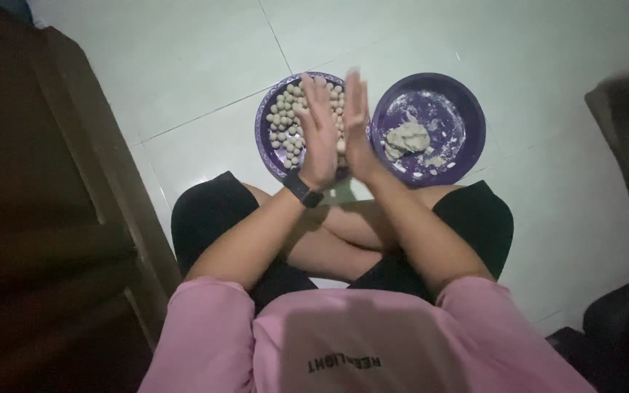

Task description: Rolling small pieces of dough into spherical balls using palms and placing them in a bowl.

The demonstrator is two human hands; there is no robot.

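Hands (336, 131) pressed together above plates (467, 109)

Two purple plates (268, 102) sit on pale greenish floor tiles (169, 65), one filled with beige dough balls (284, 120), the other (467, 109) flour-dusted white around a greyish dough lump (406, 138), beside dark brown furniture (38, 204).

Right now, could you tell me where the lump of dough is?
In the head view, the lump of dough lies in the right-hand purple plate on the tiled floor, just right of the right hand and beside the plate of small dough balls.
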